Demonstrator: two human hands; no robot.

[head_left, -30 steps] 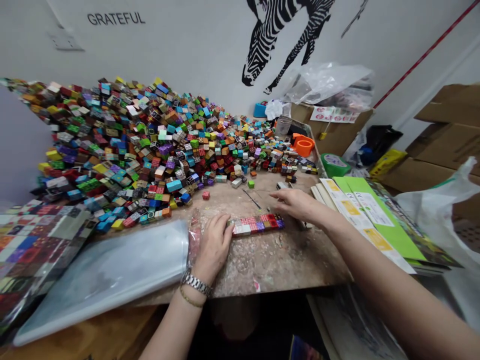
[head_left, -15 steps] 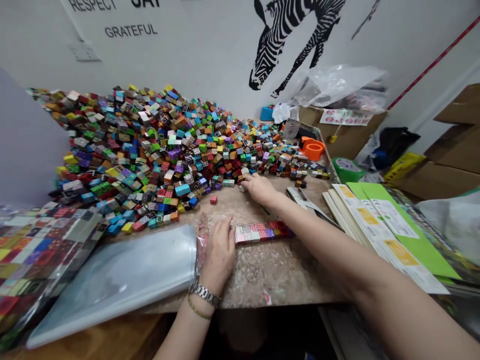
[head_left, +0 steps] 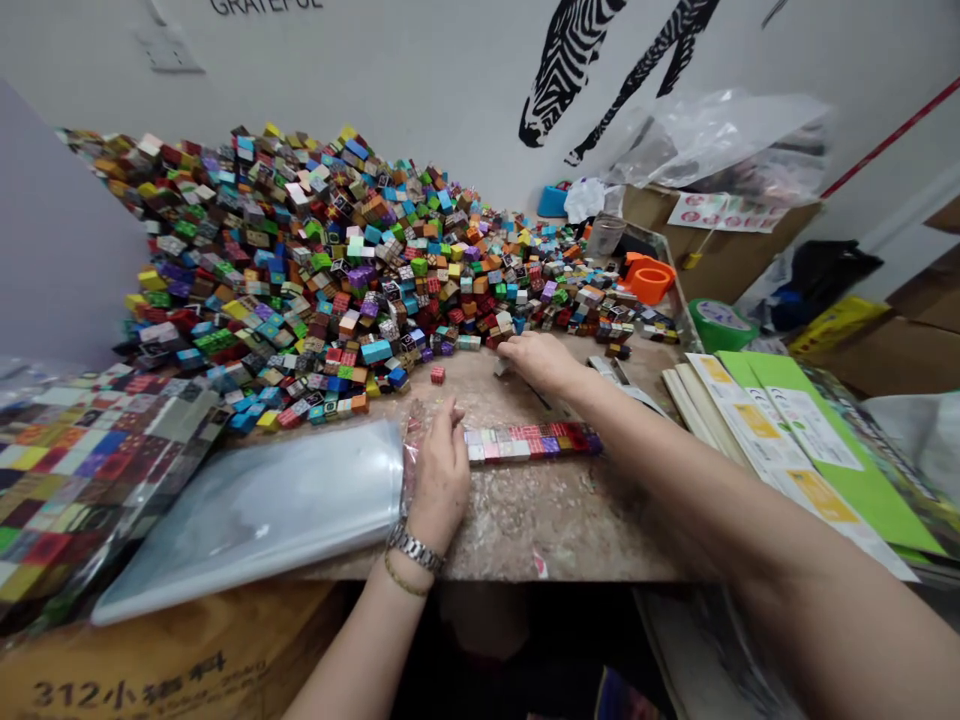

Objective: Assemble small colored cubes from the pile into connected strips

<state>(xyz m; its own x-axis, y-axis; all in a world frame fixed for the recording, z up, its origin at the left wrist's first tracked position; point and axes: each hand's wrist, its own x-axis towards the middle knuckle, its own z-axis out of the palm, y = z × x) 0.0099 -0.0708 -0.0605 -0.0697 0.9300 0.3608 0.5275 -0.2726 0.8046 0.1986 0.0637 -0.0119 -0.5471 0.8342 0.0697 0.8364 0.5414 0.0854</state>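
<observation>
Beside the left end of a row of small patterned cubes [head_left: 525, 443] rests my left hand [head_left: 441, 470], fingers stretched forward and nothing visible in them. Crinkled clear film [head_left: 411, 440] shows at its left side. My right hand [head_left: 541, 360] is at the near edge of a big heap of mixed coloured cubes [head_left: 322, 270], its fingertips closed on a pale grey cube [head_left: 501, 368], partly hidden by the fingers. One red cube [head_left: 437, 375] lies by itself between the heap and my left hand.
Clear plastic sleeves [head_left: 262, 500] lie at left, next to a wrapped block of cubes [head_left: 90, 470]. A metal tool [head_left: 616, 372] is behind my right forearm. Green and white printed cards [head_left: 795, 430], an orange tape dispenser [head_left: 646, 278] and green tape [head_left: 720, 325] are at right.
The view has tilted down, so the table sits higher in it. My right hand has drawn slightly back from the heap with the pale cube. More of the row shows beside my left hand.
</observation>
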